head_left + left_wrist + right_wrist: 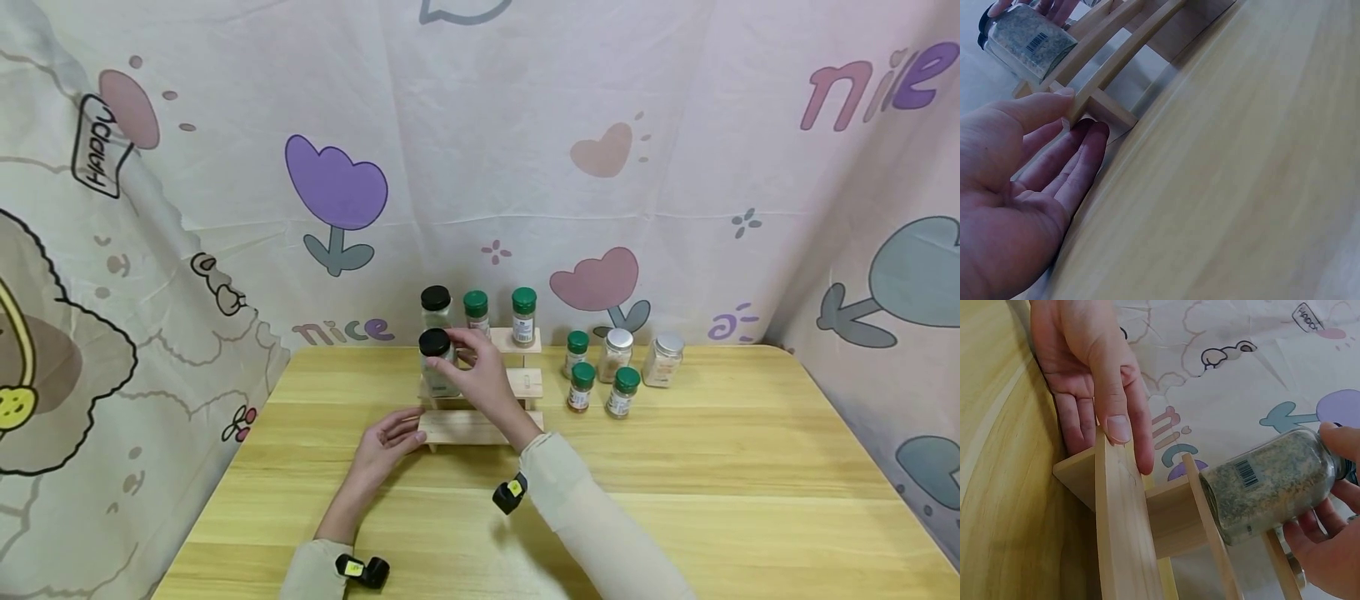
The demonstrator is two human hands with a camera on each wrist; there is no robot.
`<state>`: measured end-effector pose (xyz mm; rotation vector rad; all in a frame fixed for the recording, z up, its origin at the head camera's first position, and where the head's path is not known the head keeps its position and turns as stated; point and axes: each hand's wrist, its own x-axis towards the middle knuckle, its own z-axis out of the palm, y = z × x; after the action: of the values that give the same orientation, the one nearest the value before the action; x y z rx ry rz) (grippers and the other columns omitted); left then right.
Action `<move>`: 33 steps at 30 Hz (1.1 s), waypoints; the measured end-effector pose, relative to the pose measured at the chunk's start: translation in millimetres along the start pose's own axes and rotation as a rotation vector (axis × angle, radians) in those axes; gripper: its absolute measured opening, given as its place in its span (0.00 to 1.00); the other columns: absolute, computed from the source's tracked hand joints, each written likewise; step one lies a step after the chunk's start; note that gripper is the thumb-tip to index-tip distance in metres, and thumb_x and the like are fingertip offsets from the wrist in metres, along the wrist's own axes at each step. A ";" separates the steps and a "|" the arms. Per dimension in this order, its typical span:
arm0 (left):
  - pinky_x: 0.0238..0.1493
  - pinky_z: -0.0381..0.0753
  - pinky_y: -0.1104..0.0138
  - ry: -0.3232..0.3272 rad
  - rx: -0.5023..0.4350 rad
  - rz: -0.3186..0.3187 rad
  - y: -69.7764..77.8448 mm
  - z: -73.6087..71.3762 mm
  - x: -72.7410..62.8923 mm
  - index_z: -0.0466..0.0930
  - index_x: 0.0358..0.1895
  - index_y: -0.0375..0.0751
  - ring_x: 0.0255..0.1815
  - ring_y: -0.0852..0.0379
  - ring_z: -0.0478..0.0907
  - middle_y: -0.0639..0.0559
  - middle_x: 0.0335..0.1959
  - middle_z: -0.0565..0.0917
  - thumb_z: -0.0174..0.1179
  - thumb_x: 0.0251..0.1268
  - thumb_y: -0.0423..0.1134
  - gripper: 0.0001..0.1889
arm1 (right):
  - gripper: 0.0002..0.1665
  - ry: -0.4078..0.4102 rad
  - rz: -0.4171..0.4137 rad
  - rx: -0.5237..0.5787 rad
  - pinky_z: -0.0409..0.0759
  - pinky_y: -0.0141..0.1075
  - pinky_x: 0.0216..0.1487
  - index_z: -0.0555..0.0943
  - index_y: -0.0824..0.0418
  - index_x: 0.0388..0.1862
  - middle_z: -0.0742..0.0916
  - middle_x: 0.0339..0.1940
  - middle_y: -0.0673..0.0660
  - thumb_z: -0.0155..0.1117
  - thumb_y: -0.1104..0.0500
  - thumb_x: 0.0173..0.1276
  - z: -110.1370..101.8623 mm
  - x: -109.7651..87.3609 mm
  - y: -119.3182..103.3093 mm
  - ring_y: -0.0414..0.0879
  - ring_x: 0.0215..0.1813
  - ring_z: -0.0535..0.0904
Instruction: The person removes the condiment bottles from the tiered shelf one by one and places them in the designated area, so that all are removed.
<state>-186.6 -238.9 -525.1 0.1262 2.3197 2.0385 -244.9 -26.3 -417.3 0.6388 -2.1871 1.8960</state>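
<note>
My right hand [483, 372] grips a square glass jar [1272, 481] by its upper part, just below the black lid [434, 342]. Dried flakes and a barcode show through the glass in the right wrist view. The jar is at the left end of the middle step of a three-step wooden rack [480, 427]; whether its base rests fully there I cannot tell. My left hand [383, 446] holds the rack's lower left corner, thumb [1041, 109] against the lowest step and fingers curled beside the leg. On the top step stand another black-lidded jar [436, 308] and two green-lidded bottles.
Right of the rack, on the wooden table [712, 450], stand several green-lidded spice bottles, one of them a front bottle [580, 389], and two silver-lidded jars, the farther right one a jar [663, 361]. A printed cloth [480, 167] hangs behind the table.
</note>
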 end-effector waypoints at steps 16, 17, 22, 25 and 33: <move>0.57 0.82 0.70 -0.005 -0.005 0.003 -1.6 0.1 -0.3 0.75 0.68 0.31 0.63 0.45 0.80 0.34 0.65 0.79 0.68 0.70 0.33 0.26 | 0.26 -0.014 0.004 0.041 0.79 0.44 0.67 0.81 0.64 0.61 0.83 0.61 0.60 0.77 0.62 0.65 -1.0 -3.6 0.8 0.55 0.63 0.81; 0.57 0.83 0.70 -0.004 -0.007 0.003 -1.9 -0.1 -0.4 0.75 0.68 0.31 0.62 0.45 0.80 0.34 0.64 0.79 0.68 0.69 0.33 0.26 | 0.26 -0.019 0.004 0.049 0.79 0.45 0.67 0.81 0.65 0.61 0.83 0.62 0.61 0.77 0.63 0.65 -1.3 -4.1 0.6 0.55 0.63 0.81; 0.56 0.84 0.69 -0.009 -0.027 -0.002 -2.9 -0.4 -0.3 0.75 0.68 0.30 0.62 0.44 0.80 0.33 0.64 0.79 0.68 0.69 0.32 0.26 | 0.28 -0.032 -0.003 0.078 0.78 0.51 0.67 0.80 0.68 0.62 0.82 0.63 0.65 0.76 0.65 0.65 -2.8 -7.0 1.2 0.60 0.63 0.80; 0.56 0.84 0.69 -0.010 -0.027 0.000 -3.1 -0.5 -0.1 0.75 0.68 0.31 0.62 0.45 0.81 0.33 0.64 0.79 0.68 0.69 0.32 0.26 | 0.28 -0.035 -0.001 0.076 0.78 0.51 0.67 0.80 0.68 0.62 0.82 0.62 0.64 0.76 0.64 0.64 -5.2 -8.4 1.2 0.60 0.63 0.80; 0.56 0.84 0.68 -0.003 -0.013 0.021 -4.8 -1.6 2.1 0.75 0.67 0.30 0.59 0.51 0.82 0.32 0.63 0.80 0.68 0.69 0.32 0.26 | 0.25 -0.054 0.005 0.039 0.80 0.44 0.66 0.81 0.63 0.61 0.84 0.60 0.59 0.76 0.59 0.67 -14.6 -11.0 -1.4 0.53 0.63 0.81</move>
<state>-188.9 -240.9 -529.7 0.1541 2.3129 2.0604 -236.6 -9.9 -418.0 0.7007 -2.1909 1.9501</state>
